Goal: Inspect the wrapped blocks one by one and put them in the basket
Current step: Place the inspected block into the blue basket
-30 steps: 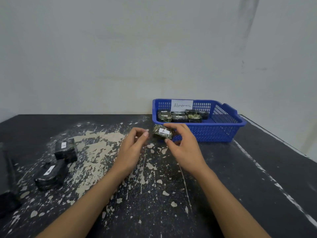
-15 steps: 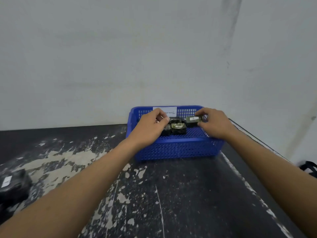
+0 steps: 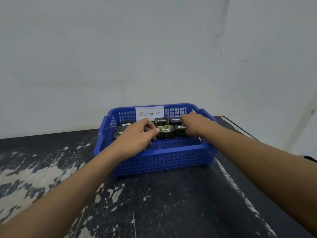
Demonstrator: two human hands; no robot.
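Now both hands reach into the blue basket point(image 3: 159, 162) at the far side of the table point(image 3: 171, 203). Inside it, the left hand point(image 3: 135, 136) pinches the left edge of a green block point(image 3: 166, 133) with thumb and curled fingers. The right hand point(image 3: 195, 124) rests on a dark block point(image 3: 179, 130) just to the right, but its fingers are hidden, so I cannot tell its grip.

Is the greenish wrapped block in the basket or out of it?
In. The greenish wrapped block rests on the floor of the blue basket beside other wrapped blocks, the left hand touching it.
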